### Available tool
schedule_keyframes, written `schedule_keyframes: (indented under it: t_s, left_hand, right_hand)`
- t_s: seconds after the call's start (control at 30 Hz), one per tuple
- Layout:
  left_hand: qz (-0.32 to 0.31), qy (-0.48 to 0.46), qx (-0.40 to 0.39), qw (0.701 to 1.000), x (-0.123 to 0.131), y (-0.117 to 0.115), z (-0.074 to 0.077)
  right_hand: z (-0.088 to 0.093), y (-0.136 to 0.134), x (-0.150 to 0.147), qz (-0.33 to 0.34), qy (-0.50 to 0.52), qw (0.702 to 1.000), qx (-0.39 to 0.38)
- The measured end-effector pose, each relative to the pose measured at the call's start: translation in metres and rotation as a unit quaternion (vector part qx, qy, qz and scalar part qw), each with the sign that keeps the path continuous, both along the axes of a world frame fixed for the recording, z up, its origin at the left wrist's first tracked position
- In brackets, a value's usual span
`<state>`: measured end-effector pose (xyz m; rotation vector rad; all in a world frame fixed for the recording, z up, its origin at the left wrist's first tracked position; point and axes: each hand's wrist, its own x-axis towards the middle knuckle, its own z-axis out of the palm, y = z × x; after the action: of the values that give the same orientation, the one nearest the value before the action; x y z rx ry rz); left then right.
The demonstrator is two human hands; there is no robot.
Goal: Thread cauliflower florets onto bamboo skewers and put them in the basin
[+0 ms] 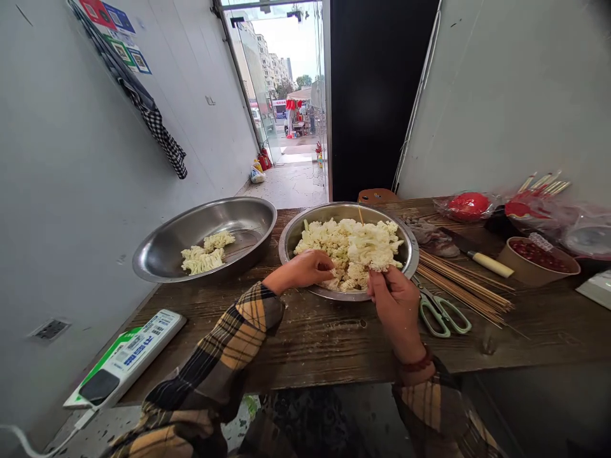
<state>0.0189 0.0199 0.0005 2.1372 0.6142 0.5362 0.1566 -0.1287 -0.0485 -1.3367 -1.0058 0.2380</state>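
Observation:
Cauliflower florets fill a round steel bowl in front of me. My right hand is closed at the bowl's near right rim, pinching a skewered cauliflower piece. The tip of a thin wooden skewer sticks out above that piece. My left hand reaches over the near left rim, fingers curled down against the florets; what lies between its fingertips is hidden. To the left, a wider steel basin holds a few cauliflower pieces.
Right of the bowl lie green-handled scissors, a bundle of wooden skewers and a knife. A paper bowl of red fruit stands farther right. A power bank-like white box rests at the table's left edge.

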Motion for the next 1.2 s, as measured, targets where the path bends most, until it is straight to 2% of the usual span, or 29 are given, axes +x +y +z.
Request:
schedule_keyframes:
  t_s: [0.1, 0.13, 0.27, 0.37, 0.53, 0.63, 0.83, 1.2]
  left_hand:
    - [-0.002, -0.018, -0.087, 0.996, -0.008, 0.001, 0.005]
    - [0.005, -0.055, -0.13, 0.99, -0.01, 0.002, 0.006]
    - [0.009, -0.186, -0.317, 0.93, -0.012, -0.001, 0.005]
    - [-0.001, -0.247, -0.381, 0.891, -0.007, -0.003, 0.002]
    - [0.028, -0.353, -0.383, 0.853, -0.004, -0.002, 0.0]
    - [0.046, -0.398, -0.362, 0.842, -0.008, 0.0, 0.0]
    - [0.063, -0.418, -0.32, 0.848, -0.016, -0.001, -0.005]
    - [0.047, -0.412, -0.339, 0.844, -0.023, -0.003, -0.017]
  right_hand:
    - [0.0, 0.0, 0.0, 0.006, 0.001, 1.0, -0.001]
    - [0.0, -0.001, 0.0, 0.01, 0.001, 1.0, -0.003]
    - [-0.001, -0.003, 0.003, 0.026, -0.005, 0.999, -0.021]
    - [-0.002, -0.004, 0.007, 0.042, -0.028, 0.997, -0.05]
    - [0.002, -0.005, 0.013, 0.099, -0.097, 0.986, -0.092]
    - [0.004, -0.004, 0.012, 0.099, -0.133, 0.981, -0.104]
    - [0.006, 0.0, 0.009, 0.095, -0.198, 0.968, -0.12]
    - [0.004, 0.004, 0.005, 0.08, -0.225, 0.961, -0.139]
